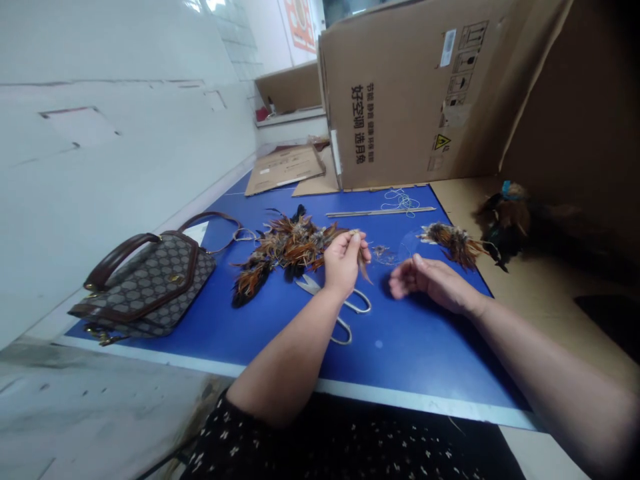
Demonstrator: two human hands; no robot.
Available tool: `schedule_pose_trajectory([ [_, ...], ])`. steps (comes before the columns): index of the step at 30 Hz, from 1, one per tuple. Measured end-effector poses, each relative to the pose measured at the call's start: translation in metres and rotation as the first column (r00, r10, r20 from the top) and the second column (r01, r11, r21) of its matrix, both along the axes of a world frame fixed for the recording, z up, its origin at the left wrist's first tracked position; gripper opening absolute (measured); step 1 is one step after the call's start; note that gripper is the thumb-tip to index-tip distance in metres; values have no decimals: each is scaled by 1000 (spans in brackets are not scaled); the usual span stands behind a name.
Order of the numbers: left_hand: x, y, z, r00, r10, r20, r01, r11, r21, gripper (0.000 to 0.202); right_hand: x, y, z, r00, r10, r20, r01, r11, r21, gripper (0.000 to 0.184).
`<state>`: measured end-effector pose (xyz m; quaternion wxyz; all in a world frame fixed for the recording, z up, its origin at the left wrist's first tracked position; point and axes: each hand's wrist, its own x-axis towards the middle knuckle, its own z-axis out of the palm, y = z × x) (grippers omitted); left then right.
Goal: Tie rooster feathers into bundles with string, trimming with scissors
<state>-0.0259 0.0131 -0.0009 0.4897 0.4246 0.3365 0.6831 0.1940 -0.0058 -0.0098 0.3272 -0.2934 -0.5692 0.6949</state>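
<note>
My left hand (344, 261) is raised over a blue table (280, 327), its fingers pinched on a few brown feathers (362, 259) that hang down from them. Just left of it lies a pile of orange, brown and black feathers (283, 250). A pair of scissors (336, 308) lies on the table under my left wrist. My right hand (429, 281) hovers to the right, fingers curled with thumb and forefinger together on a thin thread that is hard to make out. A smaller feather bundle (453, 241) lies beyond my right hand.
A patterned brown handbag (147, 280) sits at the table's left end. A big cardboard box (405, 93) stands at the far edge, with a thin stick (375, 213) and a loop of string (401, 200) before it. Dark feathers (505, 223) lie on cardboard at right.
</note>
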Motion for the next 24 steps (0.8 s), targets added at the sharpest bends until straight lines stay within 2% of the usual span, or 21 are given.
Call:
schedule_pose_trajectory([
  [2,1,-1,0,1000,-7,-1,7,1000,-4,40,3,1,1,982,151,114,-136,982,-129,80],
  [3,1,-1,0,1000,-14,-1,14,1000,-6,39,3,2,0,974,164,155,-141,979,-150,85],
  [4,2,-1,0,1000,-24,0,24,1000,-6,39,2,2,-1,977,116,178,-95,988,-120,86],
  [6,2,-2,-1,998,-62,8,62,998,-4,38,-2,3,-2,976,-127,176,113,990,90,76],
  [7,3,-3,-1,996,-92,10,92,996,-4,37,-3,2,-1,949,-269,162,227,945,237,69],
  [9,3,-6,0,983,-182,5,182,983,-23,36,-4,-2,1,863,-484,143,359,789,499,53],
  [10,4,-9,1,970,-242,0,241,969,-45,36,-5,-4,3,831,-539,139,372,724,580,47],
  [11,5,-11,2,950,-312,-4,310,948,-73,37,-5,-7,5,822,-551,142,360,696,621,44],
  [12,6,-14,3,922,-388,-5,385,917,-103,38,-5,-10,7,838,-525,146,331,704,628,46],
  [14,7,-20,5,848,-529,7,524,839,-146,39,-6,-15,9,904,-403,142,253,772,584,56],
  [16,9,-24,7,794,-607,43,606,781,-153,39,-8,-17,10,953,-272,135,164,835,525,55],
  [18,8,-25,9,776,-622,99,630,763,-143,36,-8,-17,10,966,-203,159,106,875,471,42],
  [20,7,-24,10,777,-612,147,629,765,-142,34,-6,-17,12,957,-204,207,94,892,441,38],
  [24,3,-19,11,789,-585,186,612,775,-158,32,4,-16,21,919,-322,228,181,857,482,39],
])
